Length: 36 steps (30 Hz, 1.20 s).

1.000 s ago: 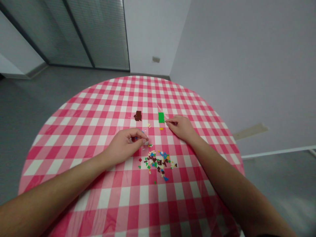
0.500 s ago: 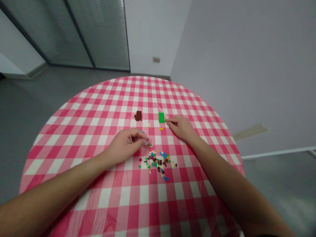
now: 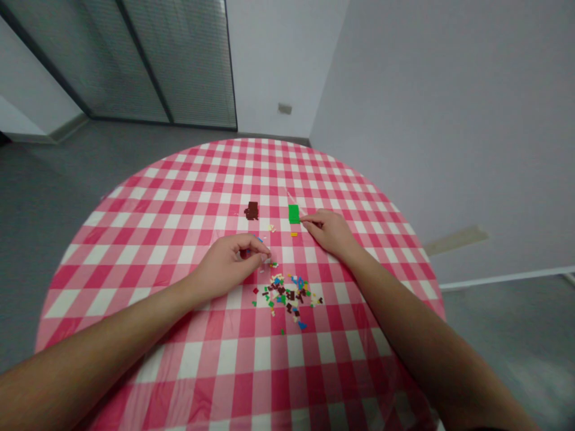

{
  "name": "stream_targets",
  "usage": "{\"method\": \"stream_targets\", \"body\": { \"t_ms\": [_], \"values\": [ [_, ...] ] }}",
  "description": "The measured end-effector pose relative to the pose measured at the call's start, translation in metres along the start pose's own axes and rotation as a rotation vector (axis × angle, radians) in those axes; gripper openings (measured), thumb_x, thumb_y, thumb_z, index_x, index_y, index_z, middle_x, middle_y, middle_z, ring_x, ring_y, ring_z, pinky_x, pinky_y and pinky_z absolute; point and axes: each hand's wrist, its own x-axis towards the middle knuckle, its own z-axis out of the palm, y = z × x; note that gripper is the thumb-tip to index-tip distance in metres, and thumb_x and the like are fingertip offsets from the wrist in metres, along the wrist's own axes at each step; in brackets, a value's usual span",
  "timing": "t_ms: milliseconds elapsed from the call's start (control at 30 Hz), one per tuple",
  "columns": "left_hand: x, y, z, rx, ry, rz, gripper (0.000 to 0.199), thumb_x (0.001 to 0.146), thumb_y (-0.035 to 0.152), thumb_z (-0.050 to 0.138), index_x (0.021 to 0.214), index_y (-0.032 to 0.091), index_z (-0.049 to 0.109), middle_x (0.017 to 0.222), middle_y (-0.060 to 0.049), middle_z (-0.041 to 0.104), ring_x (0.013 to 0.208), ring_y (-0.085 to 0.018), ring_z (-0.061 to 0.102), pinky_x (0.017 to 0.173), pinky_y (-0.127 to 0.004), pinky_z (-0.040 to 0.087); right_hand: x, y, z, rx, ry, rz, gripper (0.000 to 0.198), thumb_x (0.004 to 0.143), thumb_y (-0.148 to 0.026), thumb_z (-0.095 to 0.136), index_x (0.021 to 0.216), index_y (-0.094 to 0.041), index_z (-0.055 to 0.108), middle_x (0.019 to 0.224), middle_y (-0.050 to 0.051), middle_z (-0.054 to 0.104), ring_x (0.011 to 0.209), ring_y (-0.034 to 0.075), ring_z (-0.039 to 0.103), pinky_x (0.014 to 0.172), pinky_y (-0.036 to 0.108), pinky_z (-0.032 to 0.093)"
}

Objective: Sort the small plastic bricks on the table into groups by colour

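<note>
My left hand (image 3: 233, 261) is over the table, thumb and forefinger pinched together. Something pale and tiny may be at its fingertips, too small to name. Loose building bricks (image 3: 287, 293) in brown, green, blue, white and yellow lie scattered just nearer to me. Farther right, my right hand (image 3: 330, 232) is closed, its fingertips on the lower right edge of a flat green block (image 3: 293, 214). A small yellow brick (image 3: 294, 234) lies just below that block. A brown brick cluster (image 3: 252, 211) stands beyond my left hand, touched by neither hand.
Everything lies on a round table with a red-and-white checked cloth (image 3: 215, 371). A few cream pieces (image 3: 272, 228) sit between the brown cluster and the yellow brick. One red brick (image 3: 256, 291) lies at the scatter's left edge. Behind the table are a wall (image 3: 278, 60) and glass panels (image 3: 193, 66).
</note>
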Motion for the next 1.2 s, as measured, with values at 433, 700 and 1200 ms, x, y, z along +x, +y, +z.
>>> {"method": "stream_targets", "body": {
  "t_ms": [433,700,1200],
  "values": [
    [-0.001,-0.001,-0.001,-0.004,0.002,0.003,0.014,0.083,0.026,0.062,0.084,0.021,0.074,0.086,-0.004,0.076,0.079,-0.018,0.069,0.074,-0.033,0.052,0.0,0.0,-0.001,-0.011,-0.011,-0.01,0.025,0.094,-0.025,0.058,0.106,-0.021,0.079,0.094,0.009,0.077,0.083,0.022,0.068,0.074,0.035,0.051],
    [0.0,-0.001,-0.007,0.16,-0.005,0.048,0.017,0.085,0.028,0.059,0.086,0.021,0.075,0.085,-0.004,0.075,0.073,-0.019,0.064,0.067,-0.032,0.048,-0.001,-0.002,-0.003,0.018,0.004,0.021,0.025,0.094,-0.026,0.057,0.104,-0.022,0.08,0.095,0.008,0.077,0.083,0.022,0.069,0.074,0.035,0.052],
    [0.001,0.0,-0.018,0.29,-0.591,0.347,0.017,0.086,0.014,0.063,0.083,0.024,0.077,0.081,-0.004,0.074,0.082,-0.019,0.066,0.079,-0.03,0.048,-0.013,-0.032,-0.013,0.097,-0.032,-0.038,0.025,0.093,-0.024,0.056,0.103,-0.025,0.079,0.093,0.008,0.076,0.083,0.021,0.068,0.076,0.036,0.053]
  ]
}}
